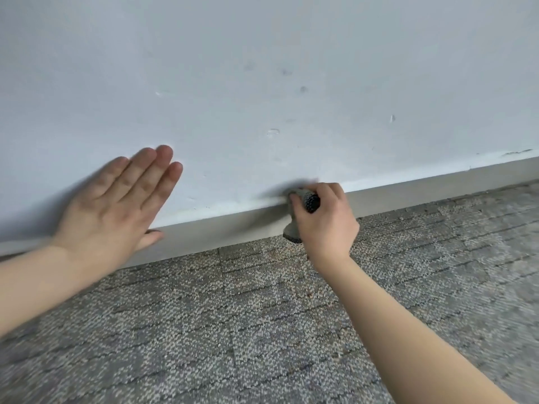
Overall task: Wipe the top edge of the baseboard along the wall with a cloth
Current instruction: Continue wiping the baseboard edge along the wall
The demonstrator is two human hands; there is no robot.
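R hand (323,220): my fingers clenched round grey cloth (303,201), pressed on baseboard (233,228) top edge at wall (262,68) | L hand (116,199): flat on wall, fingers straight, well left of grip | carpet (233,316) below.

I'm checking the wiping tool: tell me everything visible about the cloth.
The cloth is grey with a dark speckled, knobbly texture. It is bunched up and gripped by the right hand, which holds it at the baseboard's top edge against the wall. A flap hangs below the hand over the baseboard's face.
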